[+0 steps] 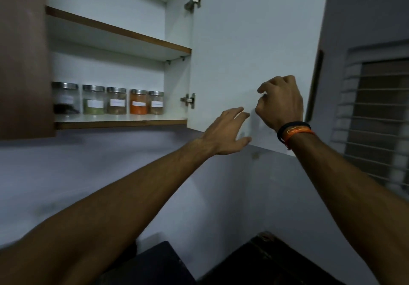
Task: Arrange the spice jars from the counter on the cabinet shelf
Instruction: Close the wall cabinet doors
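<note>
Presently five spice jars (pixel 108 101) stand in a row on the lower cabinet shelf (pixel 120 118), left-centre of frame, all upright w/ metal lids. Each carries a white label; writing too blurred to read. Contents, left to right: dark, green, brown, orange, tan. Neighbouring jars sit just beside one another; cannot tell whether they touch. Upper shelf (pixel 117 31) shows above them.

Jars are well apart from both hands, off to the left of them. Neither hand holds a jar.

Left hand (pixel 223 130), centre frame, reaches up w/ arm extended, fingers straight and spread, thumb out, at the lower part of the open cabinet door (pixel 247 47); contact w/ the door cannot be told. Right hand (pixel 281 103), just right of it and higher, is seen back-on, fingers loosely curled, gripping nothing visible. Right wrist wears black and orange bands (pixel 294 133).

Two hinges (pixel 189 101) show along the door's left edge.
</note>
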